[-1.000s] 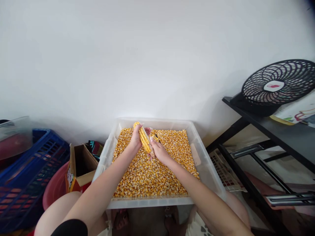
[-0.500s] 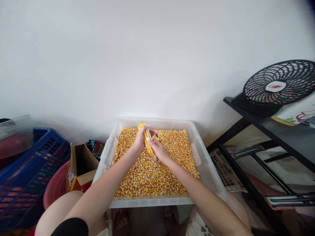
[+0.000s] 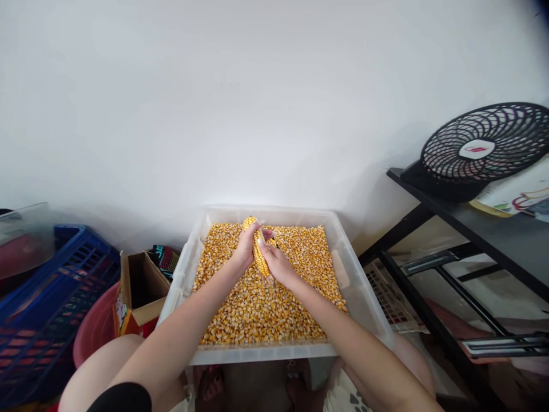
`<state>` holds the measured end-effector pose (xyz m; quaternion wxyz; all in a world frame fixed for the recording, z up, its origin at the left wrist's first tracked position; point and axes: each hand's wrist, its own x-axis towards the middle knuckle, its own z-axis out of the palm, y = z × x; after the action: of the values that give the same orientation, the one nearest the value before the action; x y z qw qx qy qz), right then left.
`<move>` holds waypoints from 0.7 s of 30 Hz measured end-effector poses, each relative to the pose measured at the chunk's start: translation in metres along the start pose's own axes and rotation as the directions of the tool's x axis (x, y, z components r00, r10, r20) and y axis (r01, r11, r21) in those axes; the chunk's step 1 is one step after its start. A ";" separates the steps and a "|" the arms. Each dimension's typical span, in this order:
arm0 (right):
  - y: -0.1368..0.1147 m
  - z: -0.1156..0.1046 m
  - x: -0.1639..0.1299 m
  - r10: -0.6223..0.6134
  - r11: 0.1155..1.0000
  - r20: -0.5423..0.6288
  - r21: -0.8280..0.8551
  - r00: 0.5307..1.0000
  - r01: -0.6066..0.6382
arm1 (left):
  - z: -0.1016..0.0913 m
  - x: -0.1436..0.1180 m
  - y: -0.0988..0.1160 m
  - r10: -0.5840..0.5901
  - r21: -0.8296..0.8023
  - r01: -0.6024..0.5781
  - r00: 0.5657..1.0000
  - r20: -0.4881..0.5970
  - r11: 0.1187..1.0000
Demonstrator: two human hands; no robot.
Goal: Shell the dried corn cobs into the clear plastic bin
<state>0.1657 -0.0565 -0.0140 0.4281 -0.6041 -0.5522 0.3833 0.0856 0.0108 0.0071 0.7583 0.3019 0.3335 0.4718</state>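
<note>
Both hands hold one yellow corn cob point(image 3: 260, 260), tilted above a bed of loose kernels. Near the cob's upper end, my left hand point(image 3: 246, 243) is wrapped around it. My right hand point(image 3: 277, 261) closes on the cob's right side lower down, its thumb pressing the rows. A pale strip shows along the cob between the hands. Beneath them, loose corn kernels point(image 3: 266, 320) fill the translucent plastic bin point(image 3: 369, 309), which sits across my lap. Fingers on the cob's far side are partly hidden.
On the left stand a blue plastic crate point(image 3: 86, 252), a pink basin point(image 3: 92, 326) and an opened cardboard box point(image 3: 146, 286). To the right, a black fan point(image 3: 476, 150) rests on a black metal-framed shelf point(image 3: 463, 229). A white wall point(image 3: 274, 103) rises behind the bin.
The hands and cob have shifted very slightly to the right. Both keep their grip, with the right thumb still against the kernels.
</note>
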 end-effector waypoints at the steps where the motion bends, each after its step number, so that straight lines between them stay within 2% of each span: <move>1: 0.000 0.000 0.000 0.003 1.000 0.007 -0.002 1.000 -0.003 | 0.000 0.000 0.000 -0.014 -0.004 0.014 1.000 -0.009 1.000; 5: 0.004 0.001 0.002 -0.002 1.000 0.017 0.027 1.000 0.001 | -0.003 0.001 0.000 -0.073 -0.040 0.071 0.996 -0.044 0.997; 8: 0.008 0.001 0.005 0.022 0.995 -0.034 0.101 0.999 -0.019 | -0.005 0.002 0.001 -0.126 -0.074 0.124 0.992 -0.025 0.989; 11: 0.009 0.001 0.007 0.038 0.986 -0.030 0.163 0.999 -0.033 | -0.004 0.001 -0.001 -0.096 -0.036 0.096 0.995 0.020 0.995; 15: 0.004 -0.001 0.006 -0.011 0.998 -0.013 0.069 1.000 0.012 | -0.001 -0.002 -0.006 0.010 0.108 -0.017 0.998 0.067 0.994; 21: 0.004 0.000 0.002 -0.015 1.000 0.019 0.015 1.000 0.015 | -0.003 -0.002 -0.010 -0.049 0.099 0.044 0.998 0.047 0.994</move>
<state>0.1672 -0.0542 -0.0182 0.4299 -0.5930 -0.5581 0.3900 0.0881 0.0058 -0.0022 0.7614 0.3423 0.3443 0.4296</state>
